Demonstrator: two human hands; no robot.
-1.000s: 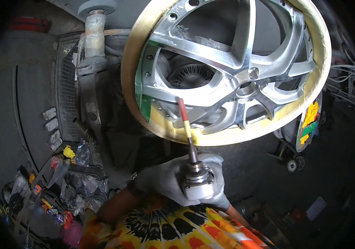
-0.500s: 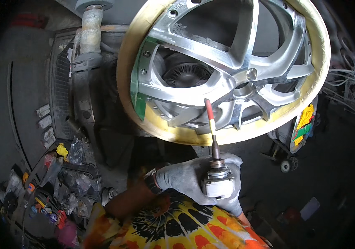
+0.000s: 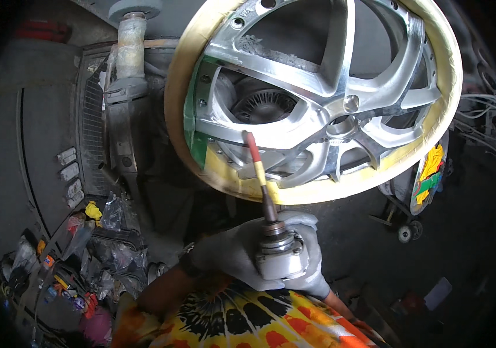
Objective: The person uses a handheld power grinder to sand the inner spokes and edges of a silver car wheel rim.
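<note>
Nearest you, the patterned shirt (image 3: pixel 236 325) hangs just beside the tool; if you lean in, loose cloth could be caught by any turning part. Your left hand (image 3: pixel 224 250) and right hand (image 3: pixel 311 258), both gloved, are wrapped around the power tool (image 3: pixel 282 264), though its head hides most of your fingers. A fingertip straying onto the metal collar (image 3: pixel 274 228) could snag if it spins; I cannot tell whether it is turning.

Beyond your hands, the slim shaft (image 3: pixel 269 206) leads to a red tip (image 3: pixel 253 149), crossing in front of the yellow covering (image 3: pixel 317 194) on the wheel's lip. Dip the tool and the shaft could rub through that layer. The tip meets the lower part of a spoke (image 3: pixel 280 136) on the silver wheel (image 3: pixel 317 84), tilted before you; how hard it presses, I cannot tell. Leaning too long on one spot could gouge the metal, and a leftward slip could tear the green tape (image 3: pixel 198 153). The wheel's support is hidden, so a hard push might shift it.

Farther off, low on your left, plastic bags (image 3: pixel 114 213) could trip you on a sidestep.
</note>
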